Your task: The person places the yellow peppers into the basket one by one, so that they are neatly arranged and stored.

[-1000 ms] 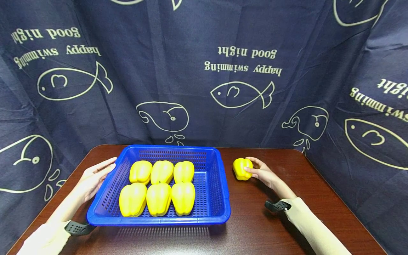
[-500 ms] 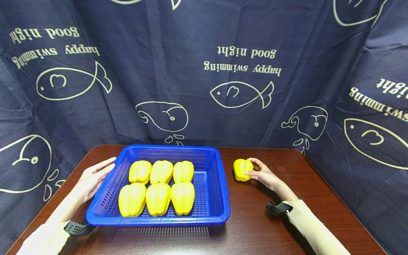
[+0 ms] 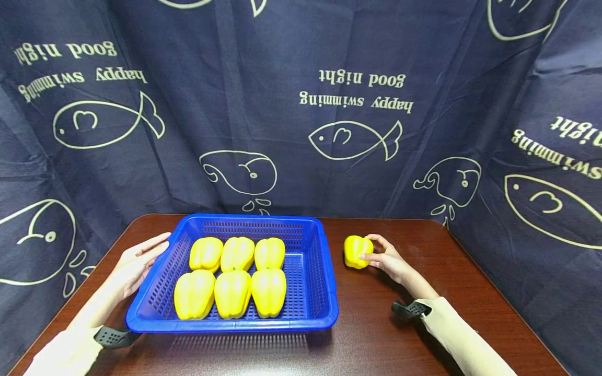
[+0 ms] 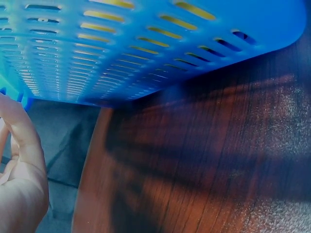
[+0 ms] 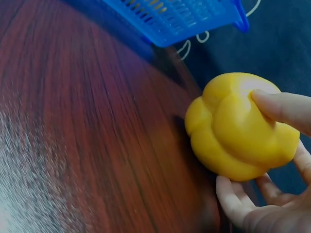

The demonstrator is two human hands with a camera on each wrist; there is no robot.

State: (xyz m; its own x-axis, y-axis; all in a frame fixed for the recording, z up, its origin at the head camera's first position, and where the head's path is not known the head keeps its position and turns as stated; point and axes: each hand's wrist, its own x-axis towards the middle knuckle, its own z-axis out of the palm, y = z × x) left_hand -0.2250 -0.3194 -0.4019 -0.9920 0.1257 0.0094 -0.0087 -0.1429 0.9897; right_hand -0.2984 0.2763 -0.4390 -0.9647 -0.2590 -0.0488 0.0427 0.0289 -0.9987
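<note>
In the head view, my right hand (image 3: 390,261) grips a yellow bell pepper (image 3: 356,252) right of the blue basket (image 3: 230,326). Up close, the right wrist view has the thumb (image 5: 282,107) on one side of the pepper (image 5: 233,128) and fingers below it. Whether the pepper touches the table cannot be told. My left hand (image 3: 134,266) is at the basket's left rim, its extended fingertips touching or very near it. Several more yellow bell peppers (image 3: 232,293) lie in two rows inside the basket. In the left wrist view, part of the left hand (image 4: 22,179) shows beside the perforated wall.
The basket stands on a dark reddish-brown table (image 3: 376,334) and takes up its left half. Inside, bare basket floor (image 3: 296,284) shows right of the peppers. A navy curtain (image 3: 282,183) with fish drawings hangs behind and along both sides.
The pepper in my right hand has shifted very slightly toward the near side, and the grip continues. My left hand, the basket and its peppers keep their places.
</note>
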